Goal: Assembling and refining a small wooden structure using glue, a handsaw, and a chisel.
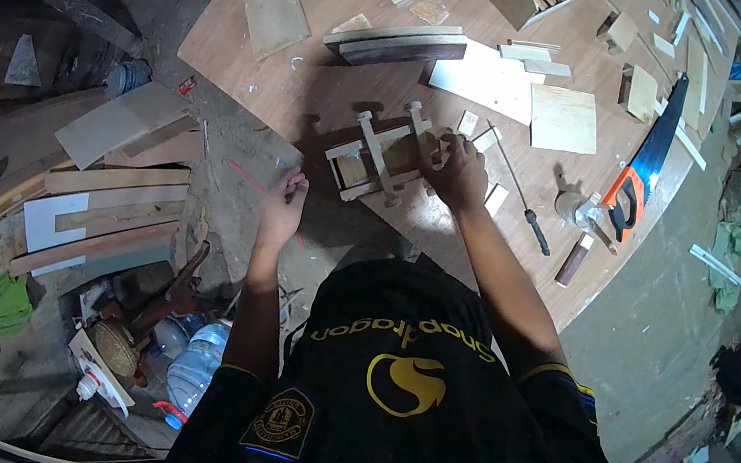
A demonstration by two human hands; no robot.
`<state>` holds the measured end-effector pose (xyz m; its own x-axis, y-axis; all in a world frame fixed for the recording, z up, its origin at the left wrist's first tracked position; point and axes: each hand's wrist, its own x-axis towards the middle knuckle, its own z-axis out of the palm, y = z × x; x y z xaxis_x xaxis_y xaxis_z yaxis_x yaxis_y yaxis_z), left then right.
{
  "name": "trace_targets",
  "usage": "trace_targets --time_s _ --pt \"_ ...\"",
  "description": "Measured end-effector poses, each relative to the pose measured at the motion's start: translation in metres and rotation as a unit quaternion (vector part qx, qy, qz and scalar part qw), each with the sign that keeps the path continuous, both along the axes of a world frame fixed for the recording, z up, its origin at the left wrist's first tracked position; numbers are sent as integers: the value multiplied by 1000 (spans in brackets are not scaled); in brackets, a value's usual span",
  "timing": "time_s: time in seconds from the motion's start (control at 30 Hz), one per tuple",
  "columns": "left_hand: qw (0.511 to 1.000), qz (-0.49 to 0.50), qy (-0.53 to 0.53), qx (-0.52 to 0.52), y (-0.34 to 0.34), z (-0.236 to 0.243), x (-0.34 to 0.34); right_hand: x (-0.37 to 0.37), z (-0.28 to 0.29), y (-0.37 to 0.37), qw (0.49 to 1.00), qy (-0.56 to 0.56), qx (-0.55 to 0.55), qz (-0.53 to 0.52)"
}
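Note:
A small wooden box frame rests near the table's front edge, with two light crossbars lying over it. The bars have wider blocks at their ends. My right hand is closed at the frame's right end, its fingers bent round the wood; part of that end is hidden under them. My left hand hangs apart from the frame, off the table edge to its left. Its fingers are slightly curled and I see nothing in them. A long thin screwdriver with a dark handle lies right of my right hand.
On the table lie a handsaw with an orange handle, a clear jar, a dark-handled chisel, stacked strips and a square board. Planks and a large water bottle stand at the left.

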<state>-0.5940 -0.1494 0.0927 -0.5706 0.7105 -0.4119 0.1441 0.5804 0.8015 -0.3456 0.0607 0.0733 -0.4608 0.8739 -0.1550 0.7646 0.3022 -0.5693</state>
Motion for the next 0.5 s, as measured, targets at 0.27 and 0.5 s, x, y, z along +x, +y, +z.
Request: trace_targets --time_s 0.27,0.5 --pt "1000 4 -15 2 -3 -7 4 -2 -8 -1 999 -13 -30 1" --pt "1000 -22 11 2 5 -8 7 0 -13 -2 999 10 -33 1"
